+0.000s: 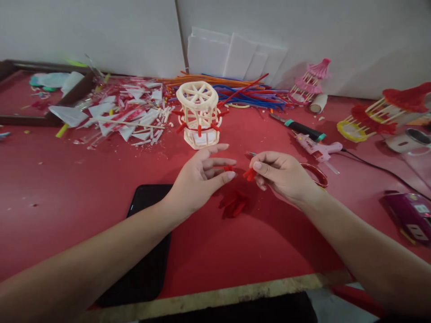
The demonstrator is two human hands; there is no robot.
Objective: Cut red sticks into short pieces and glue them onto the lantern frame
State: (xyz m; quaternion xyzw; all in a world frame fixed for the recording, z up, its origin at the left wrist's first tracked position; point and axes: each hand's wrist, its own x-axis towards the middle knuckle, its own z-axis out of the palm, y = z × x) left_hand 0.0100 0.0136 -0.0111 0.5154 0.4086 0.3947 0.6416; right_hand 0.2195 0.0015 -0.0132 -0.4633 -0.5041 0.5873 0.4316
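Observation:
My left hand point(198, 179) is closed on a small red piece point(229, 168), pinched between the thumb and fingers while the index finger stretches out. In my right hand point(283, 177) another small red piece point(249, 174) is held at the fingertips. The two hands are apart, a short gap between them. Below them on the table lies a small pile of red pieces point(235, 204). Just beyond my left hand a cream lantern-like frame point(198, 96) stands upright, with red pieces around its middle.
Around the red table point(215, 269) are a black phone point(144, 255), scraps point(128, 112), coloured stems point(245, 92), a cutter point(305, 129), a pink glue gun point(318, 147), a tape roll point(314, 175), a metal cup point(409, 141), a purple box point(409, 215) and pink point(308, 80) and red-yellow point(380, 112) models.

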